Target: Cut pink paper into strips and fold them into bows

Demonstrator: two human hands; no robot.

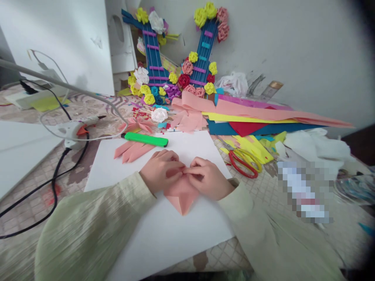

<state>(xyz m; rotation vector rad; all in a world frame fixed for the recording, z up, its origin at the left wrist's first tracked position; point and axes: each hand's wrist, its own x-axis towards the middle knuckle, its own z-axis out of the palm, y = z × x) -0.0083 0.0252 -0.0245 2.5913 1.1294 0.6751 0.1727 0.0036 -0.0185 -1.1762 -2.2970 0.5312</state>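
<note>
My left hand (159, 169) and my right hand (206, 177) meet over a folded pink paper piece (181, 197) lying on a white sheet (164, 230). Both hands pinch the top of the pink paper, fingertips touching each other. The paper's pointed lower end sticks out below my hands. Pale green sleeves cover both forearms. Several pink paper strips (131, 150) lie just beyond my left hand, with a green cutter (145, 139) behind them.
Red-handled scissors (244, 162) lie right of the sheet. Stacked coloured paper sheets (252, 117) sit behind. Two blue guitar-shaped crafts with paper roses (175, 66) lean on the wall. A glue gun (73, 130) and black cables are at the left.
</note>
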